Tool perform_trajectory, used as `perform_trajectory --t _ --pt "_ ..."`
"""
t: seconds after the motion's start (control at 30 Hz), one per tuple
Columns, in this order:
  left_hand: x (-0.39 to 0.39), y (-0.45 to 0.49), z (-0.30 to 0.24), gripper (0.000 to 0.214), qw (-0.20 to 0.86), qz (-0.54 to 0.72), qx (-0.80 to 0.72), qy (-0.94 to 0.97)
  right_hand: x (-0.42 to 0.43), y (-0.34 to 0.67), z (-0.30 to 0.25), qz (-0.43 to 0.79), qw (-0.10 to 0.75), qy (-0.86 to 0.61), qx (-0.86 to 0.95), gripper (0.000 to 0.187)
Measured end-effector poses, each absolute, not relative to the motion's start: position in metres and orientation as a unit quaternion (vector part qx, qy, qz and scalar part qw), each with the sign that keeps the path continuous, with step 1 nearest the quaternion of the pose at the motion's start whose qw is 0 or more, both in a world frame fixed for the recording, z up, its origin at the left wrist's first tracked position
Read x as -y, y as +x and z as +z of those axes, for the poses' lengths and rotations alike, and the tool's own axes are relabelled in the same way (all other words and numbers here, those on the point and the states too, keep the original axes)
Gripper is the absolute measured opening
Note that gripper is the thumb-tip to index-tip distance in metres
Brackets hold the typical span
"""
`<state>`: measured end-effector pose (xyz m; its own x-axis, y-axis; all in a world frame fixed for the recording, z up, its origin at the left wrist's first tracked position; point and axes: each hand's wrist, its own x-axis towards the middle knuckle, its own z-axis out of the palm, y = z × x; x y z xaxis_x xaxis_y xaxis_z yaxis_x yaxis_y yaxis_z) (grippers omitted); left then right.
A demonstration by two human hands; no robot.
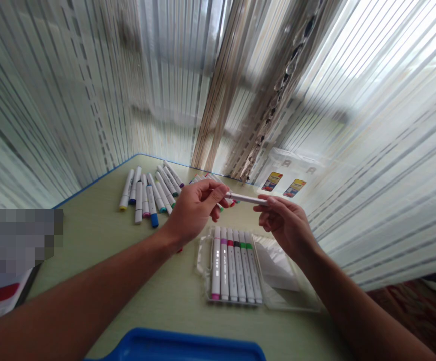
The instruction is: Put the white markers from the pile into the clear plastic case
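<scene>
Both hands hold one white marker (245,198) level above the table. My left hand (195,208) pinches its left end and my right hand (283,220) grips its right end. Below them lies a clear plastic marker case (278,281) with several white markers (235,265) lined up in its left half, their caps pink, red, dark and green. Its right half shows only a white insert.
Several loose markers (152,193) with coloured caps lie scattered on the pale green table (101,235) at the back left. A blue tray edge (180,346) sits at the near edge. Striped curtains surround the table; two small packets (283,184) lie by the right curtain.
</scene>
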<state>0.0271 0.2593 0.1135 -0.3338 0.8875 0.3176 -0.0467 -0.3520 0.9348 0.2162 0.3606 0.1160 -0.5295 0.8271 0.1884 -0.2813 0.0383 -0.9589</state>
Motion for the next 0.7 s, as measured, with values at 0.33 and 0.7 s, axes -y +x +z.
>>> perform_trajectory --t 0.33,0.7 --pt "-0.2567 0.029 0.1168 0.024 0.332 0.663 -0.469 0.48 -0.366 0.217 0.1143 0.654 0.444 -0.241 0.563 0.013" --pt "-0.2573 0.0292 0.1129 0.018 0.334 0.594 -0.525 0.51 -0.3608 0.2166 0.1128 0.638 0.419 -0.232 0.603 0.012"
